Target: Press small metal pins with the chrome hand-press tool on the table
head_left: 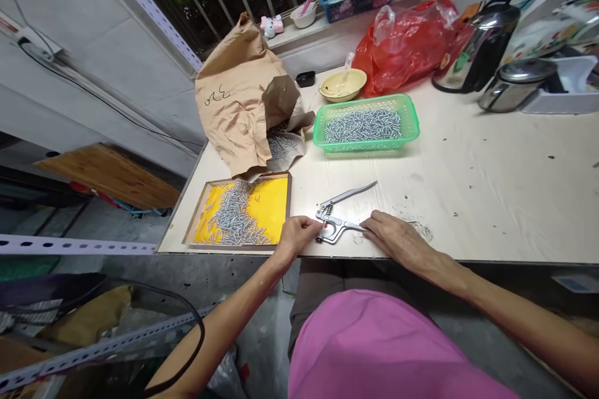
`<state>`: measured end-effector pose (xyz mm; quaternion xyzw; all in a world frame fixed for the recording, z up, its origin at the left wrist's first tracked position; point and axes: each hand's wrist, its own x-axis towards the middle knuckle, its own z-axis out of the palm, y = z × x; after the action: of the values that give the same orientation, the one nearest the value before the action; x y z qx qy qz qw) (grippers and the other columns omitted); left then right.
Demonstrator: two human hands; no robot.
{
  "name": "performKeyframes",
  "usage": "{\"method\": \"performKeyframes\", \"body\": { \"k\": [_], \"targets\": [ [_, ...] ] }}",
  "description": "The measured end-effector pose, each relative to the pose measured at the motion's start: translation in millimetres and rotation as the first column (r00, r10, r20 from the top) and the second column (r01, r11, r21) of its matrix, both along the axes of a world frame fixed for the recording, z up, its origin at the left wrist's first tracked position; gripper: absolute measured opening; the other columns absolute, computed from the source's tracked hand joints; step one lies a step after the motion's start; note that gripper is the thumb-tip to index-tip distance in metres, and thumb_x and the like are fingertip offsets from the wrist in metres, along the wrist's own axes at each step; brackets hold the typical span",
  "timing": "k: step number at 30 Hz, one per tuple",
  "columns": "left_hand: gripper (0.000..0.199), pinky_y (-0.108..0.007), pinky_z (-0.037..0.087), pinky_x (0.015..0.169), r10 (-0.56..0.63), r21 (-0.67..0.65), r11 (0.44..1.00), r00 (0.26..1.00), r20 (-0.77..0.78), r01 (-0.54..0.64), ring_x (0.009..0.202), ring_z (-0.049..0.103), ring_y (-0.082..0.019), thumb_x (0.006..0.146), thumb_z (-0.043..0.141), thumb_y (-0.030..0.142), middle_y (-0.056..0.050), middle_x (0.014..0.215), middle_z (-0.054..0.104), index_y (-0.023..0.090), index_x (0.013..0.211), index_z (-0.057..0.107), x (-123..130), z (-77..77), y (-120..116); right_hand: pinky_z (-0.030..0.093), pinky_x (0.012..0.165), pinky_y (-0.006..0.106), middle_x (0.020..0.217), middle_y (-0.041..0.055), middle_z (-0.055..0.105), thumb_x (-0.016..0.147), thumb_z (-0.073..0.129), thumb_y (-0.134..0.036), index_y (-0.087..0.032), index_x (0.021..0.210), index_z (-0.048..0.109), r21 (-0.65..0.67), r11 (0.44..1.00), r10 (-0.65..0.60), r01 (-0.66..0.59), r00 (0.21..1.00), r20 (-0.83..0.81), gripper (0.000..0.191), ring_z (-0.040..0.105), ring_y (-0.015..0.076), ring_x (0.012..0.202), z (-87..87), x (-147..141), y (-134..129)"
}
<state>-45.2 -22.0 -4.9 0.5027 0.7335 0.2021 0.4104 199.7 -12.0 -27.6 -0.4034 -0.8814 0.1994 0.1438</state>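
Silver hand-press pliers (337, 224) with a spring and a C-shaped jaw lie near the table's front edge, their upper handle swung up and away from the lower one. At the jaw, my left hand (298, 237) has its thumb and fingers pinched together; what they hold is too small to make out, though a red spot shows there. My right hand (397, 238) rests on the table with its fingers closed at the end of the lower handle. Left of the pliers, a shallow tray (289, 199) with a yellow bottom carries a heap of small metal pins (234, 215).
A green basket (412, 121) of similar metal pieces stands behind the pliers. An open brown paper bag (238, 118) spills more pieces. Farther back are a yellow bowl (349, 84), a red plastic bag (407, 43), a kettle (484, 43) and a metal pot (510, 90).
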Motion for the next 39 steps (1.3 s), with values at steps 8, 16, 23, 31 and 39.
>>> {"method": "performKeyframes", "body": {
  "k": [8,16,23,31,39],
  "targets": [
    [0.036,-0.021,0.028,0.05,-0.123,-0.111,0.988,0.98,-0.153,0.107,0.054,0.045,-0.01,0.067,0.064,0.046,0.001,0.054,0.056,0.012,0.068,0.072,-2,-5.8,13,0.04,0.065,0.027,0.084,0.0054,0.056,0.096,0.038,-0.02,-0.017,0.089,0.06,0.001,1.0,-0.016,0.016,1.0,-0.002,0.023,0.053,0.0154,0.076,-3.7,1,0],
    [0.038,-0.022,0.02,0.041,-0.189,-0.292,0.935,0.98,0.067,0.2,0.036,0.029,-0.005,0.065,0.065,0.05,0.008,0.037,0.036,0.016,0.051,0.052,-6,0.8,18,0.037,0.061,0.026,0.083,0.0051,0.055,0.097,0.035,-0.019,-0.015,0.086,0.059,0.026,0.999,-0.025,0.024,0.999,0.021,0.027,0.051,0.0135,0.069,-5.2,-1,-1],
    [0.038,-0.021,0.021,0.037,-0.084,-0.392,0.906,0.975,0.204,0.16,0.033,0.031,-0.005,0.063,0.071,0.048,0.008,0.038,0.039,0.016,0.055,0.051,-8,1.0,17,0.043,0.071,0.03,0.096,0.0093,0.059,0.096,0.041,-0.027,-0.016,0.095,0.061,0.015,1.0,-0.006,0.005,0.999,0.038,0.023,0.054,0.0187,0.086,2.0,2,3],
    [0.044,-0.021,0.02,0.036,-0.143,-0.403,0.889,0.967,0.212,0.219,0.032,0.03,-0.004,0.062,0.07,0.054,0.008,0.037,0.039,0.017,0.052,0.048,-9,1.3,18,0.027,0.103,0.058,0.146,0.0225,0.031,0.063,0.069,-0.066,-0.015,0.14,0.036,0.067,0.996,0.039,-0.051,0.985,0.168,0.098,0.023,0.0413,0.135,5.1,4,48],
    [0.048,-0.021,0.02,0.036,-0.148,-0.406,0.884,0.964,0.222,0.23,0.032,0.029,-0.004,0.058,0.07,0.058,0.008,0.038,0.038,0.017,0.052,0.047,-7,1.9,17,0.038,0.088,0.045,0.116,0.0172,0.057,0.064,0.073,-0.055,-0.013,0.129,0.047,0.095,0.99,0.09,-0.108,0.98,0.176,0.082,0.048,0.0328,0.107,13.6,-5,59]
  ]
}}
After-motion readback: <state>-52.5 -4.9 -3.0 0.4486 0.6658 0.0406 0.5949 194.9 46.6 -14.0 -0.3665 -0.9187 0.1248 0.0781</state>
